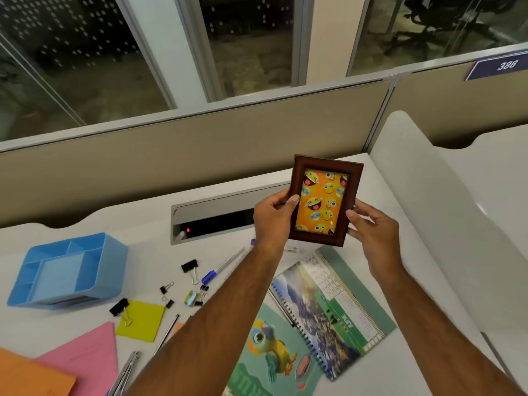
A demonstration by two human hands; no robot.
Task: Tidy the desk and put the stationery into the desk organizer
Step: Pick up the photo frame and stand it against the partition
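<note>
Holding the dark brown wooden picture frame with emoji print (324, 200) up over the white desk (148, 247), left hand (273, 217) and right hand (368, 225) pinching its side edges. Thin grip, so could slip onto the spiral calendar (328, 307). Blue plastic desk organizer (67, 272) far left, nothing visible inside.

— How many clips (189, 266) near the organizer (67, 272)?
— Six black ones, right of it: two large, four small.
— Pens?
— One blue-capped pen (223, 266).
— Paper?
— One yellow note (140, 321), one pink sheet (85, 358), one orange sheet (31, 375).
— Frames?
— One frame (324, 200).
</note>
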